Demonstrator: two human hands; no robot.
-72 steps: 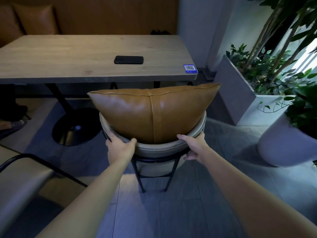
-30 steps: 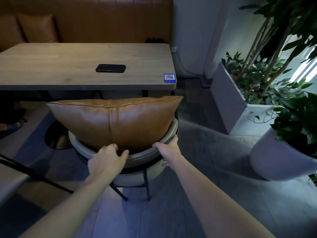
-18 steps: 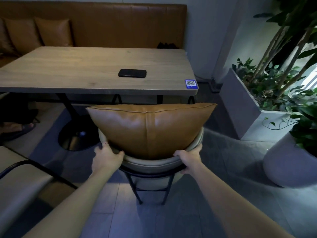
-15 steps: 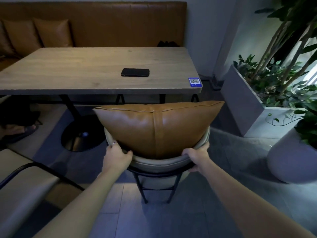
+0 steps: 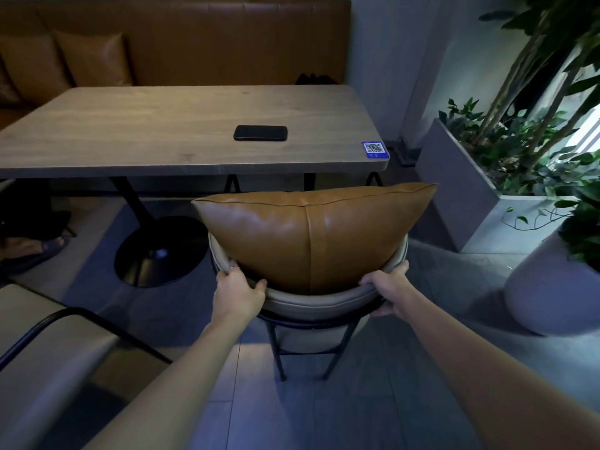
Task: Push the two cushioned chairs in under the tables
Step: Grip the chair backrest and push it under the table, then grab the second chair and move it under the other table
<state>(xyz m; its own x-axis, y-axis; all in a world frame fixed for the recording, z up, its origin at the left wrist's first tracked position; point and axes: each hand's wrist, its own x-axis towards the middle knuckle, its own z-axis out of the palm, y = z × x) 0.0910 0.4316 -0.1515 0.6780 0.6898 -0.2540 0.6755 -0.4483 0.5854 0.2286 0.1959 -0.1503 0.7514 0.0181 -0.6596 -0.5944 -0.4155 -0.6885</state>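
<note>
At near left a second chair (image 5: 48, 362) shows only in part. The left hand (image 5: 238, 292) grips the curved back rim of the chair (image 5: 319, 303), which faces the far table (image 5: 162, 138), its seat near the table's near edge. A tan cushion (image 5: 311, 235) lies widthwise against the backrest. A phone (image 5: 260, 133) and a blue QR sticker (image 5: 375, 149), text unreadable, sit on the table. The right hand (image 5: 388, 292) clasps the rim's right side.
</note>
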